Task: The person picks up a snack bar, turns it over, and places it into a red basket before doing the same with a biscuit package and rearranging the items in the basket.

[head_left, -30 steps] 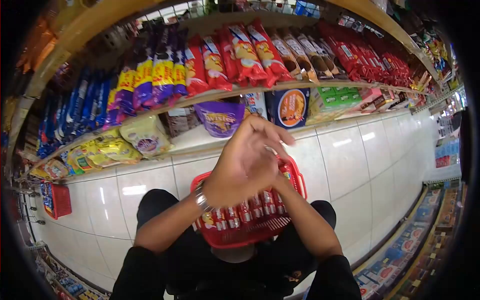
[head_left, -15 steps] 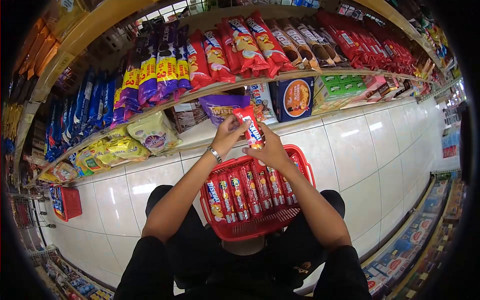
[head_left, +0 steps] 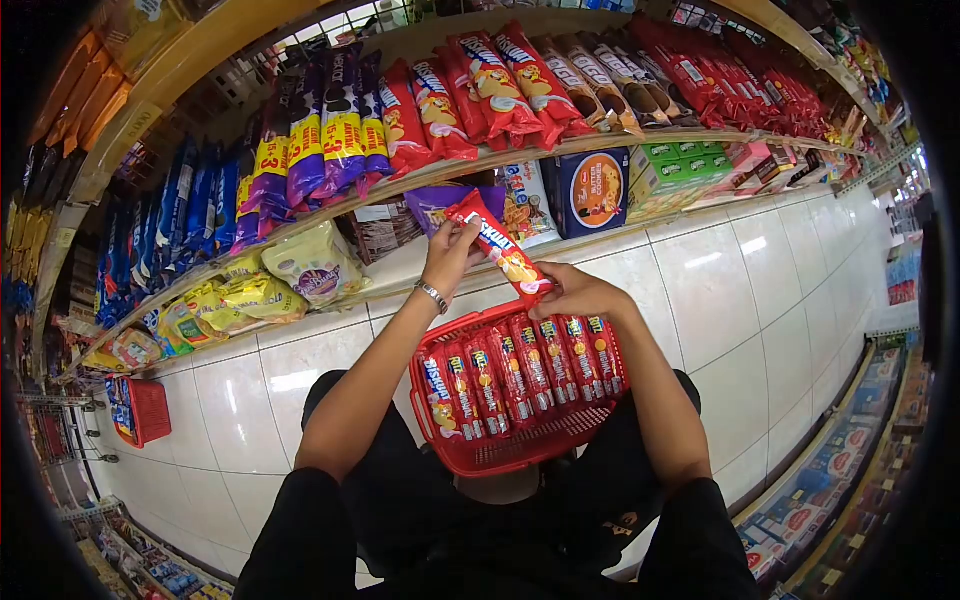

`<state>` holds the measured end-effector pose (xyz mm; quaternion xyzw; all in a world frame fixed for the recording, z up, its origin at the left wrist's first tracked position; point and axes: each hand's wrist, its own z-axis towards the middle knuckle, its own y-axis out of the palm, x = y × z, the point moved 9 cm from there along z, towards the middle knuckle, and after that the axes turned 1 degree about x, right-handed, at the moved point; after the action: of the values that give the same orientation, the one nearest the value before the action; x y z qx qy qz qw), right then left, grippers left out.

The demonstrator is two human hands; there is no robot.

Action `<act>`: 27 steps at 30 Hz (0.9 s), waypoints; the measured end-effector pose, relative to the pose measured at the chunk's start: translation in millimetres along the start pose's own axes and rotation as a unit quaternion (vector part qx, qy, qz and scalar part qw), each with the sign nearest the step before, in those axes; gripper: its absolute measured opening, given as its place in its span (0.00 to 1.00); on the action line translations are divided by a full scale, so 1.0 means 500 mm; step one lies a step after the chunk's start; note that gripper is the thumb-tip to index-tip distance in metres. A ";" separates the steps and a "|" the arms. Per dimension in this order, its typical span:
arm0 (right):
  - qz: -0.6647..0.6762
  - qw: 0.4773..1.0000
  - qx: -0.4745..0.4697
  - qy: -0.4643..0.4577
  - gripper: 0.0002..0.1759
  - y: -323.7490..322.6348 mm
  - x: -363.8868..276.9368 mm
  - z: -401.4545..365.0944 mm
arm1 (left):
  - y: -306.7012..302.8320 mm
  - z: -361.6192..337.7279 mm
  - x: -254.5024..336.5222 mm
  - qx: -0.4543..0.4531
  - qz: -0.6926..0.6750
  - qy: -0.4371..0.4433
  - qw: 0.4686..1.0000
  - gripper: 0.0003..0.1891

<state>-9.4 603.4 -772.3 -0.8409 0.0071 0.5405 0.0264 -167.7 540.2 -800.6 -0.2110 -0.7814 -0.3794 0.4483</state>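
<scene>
A red Biskuat biscuit pack (head_left: 508,258) is held slantwise between both hands, just past the far rim of the basket. My left hand (head_left: 455,252) grips its upper left end, with a metal watch on the wrist. The lower right end is pinched by my right hand (head_left: 578,291). Below them a red plastic basket (head_left: 520,458) sits between my knees. In it stands a row of several red Ritz cracker packs (head_left: 520,375), with one Biskuat pack (head_left: 440,395) at the left end.
A shelf ahead carries red Biskuat packs (head_left: 490,85), purple-and-yellow packs (head_left: 342,130) and blue packs (head_left: 180,210). Beneath it are a butter cookies box (head_left: 597,195) and a purple pouch (head_left: 432,205). A second red basket (head_left: 150,412) stands on the tiled floor (head_left: 690,290) at left.
The Biskuat pack has turned from nearly upright to a slant. My right hand has shifted right to its lower end, and more of the pack's front now shows.
</scene>
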 end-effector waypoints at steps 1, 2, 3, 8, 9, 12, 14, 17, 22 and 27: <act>0.011 1.000 -0.009 0.011 0.44 0.003 -0.002 -0.003 | -0.004 0.001 0.000 0.007 -0.009 0.004 1.000 0.19; -0.037 0.999 0.022 0.003 0.44 -0.012 0.013 0.001 | -0.005 0.002 -0.001 0.010 -0.009 0.006 1.000 0.19; -0.038 0.999 0.017 0.001 0.44 -0.014 0.004 -0.012 | -0.007 0.004 -0.008 0.012 -0.003 0.000 1.000 0.19; -0.237 0.949 0.207 0.006 0.35 -0.076 -0.230 -0.241 | -0.019 0.015 -0.031 0.028 0.020 -0.005 0.999 0.18; -0.293 0.907 0.284 -0.105 0.31 -0.051 -0.364 -0.321 | -0.015 0.017 -0.033 0.025 0.027 -0.006 0.999 0.17; -0.223 0.678 0.506 -0.485 0.42 -0.018 -0.543 -0.626 | 0.001 0.010 -0.032 0.014 0.067 0.002 0.998 0.17; -0.193 0.503 0.514 -0.668 0.61 0.036 -0.524 -0.742 | -0.002 0.013 -0.046 0.016 0.071 0.010 0.997 0.16; -0.228 0.510 0.456 -0.692 0.62 0.107 -0.560 -0.719 | 0.008 0.029 -0.064 0.005 0.055 0.011 0.998 0.15; -0.220 0.504 0.448 -0.705 0.63 0.128 -0.541 -0.692 | 0.023 0.008 -0.046 -0.002 0.076 0.005 0.997 0.15; -0.194 0.485 0.439 -0.731 0.65 0.137 -0.506 -0.706 | 0.010 0.006 -0.023 -0.008 0.135 0.022 0.991 0.18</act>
<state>203.6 512.6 -398.5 -0.0019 0.0579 0.8687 0.4919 -159.8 545.9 -809.5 -0.3099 -0.7329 -0.3259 0.5105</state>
